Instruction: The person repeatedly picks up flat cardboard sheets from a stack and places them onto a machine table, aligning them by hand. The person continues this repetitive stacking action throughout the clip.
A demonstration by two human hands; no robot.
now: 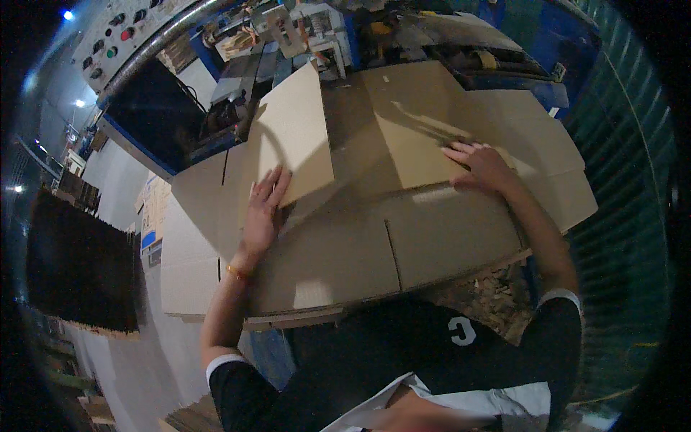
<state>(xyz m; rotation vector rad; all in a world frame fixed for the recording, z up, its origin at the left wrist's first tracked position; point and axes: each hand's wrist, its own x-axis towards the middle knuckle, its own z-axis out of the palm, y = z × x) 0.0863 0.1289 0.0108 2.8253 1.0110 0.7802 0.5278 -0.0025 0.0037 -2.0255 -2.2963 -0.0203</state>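
A folded cardboard sheet lies before me with a raised left panel [299, 122] and a right panel [414, 108]. On the lower edge of the left panel rests my left hand [268, 201], its fingers stretched out along the board. My right hand [481, 167] lies on the right panel with its fingers extended to the left. Both hands press on the board rather than wrap round it. Beneath spreads a larger flat cardboard blank [324, 259] with slots cut in its near edge. An orange band circles my left wrist.
Beyond the board stands a blue machine with a metal head [317, 32]. A control panel [119, 39] with red and green buttons is at the upper left. Dark stacked sheets [83, 263] stand on the left, a green corrugated wall [633, 180] on the right. Scraps [489, 291] lie below the board.
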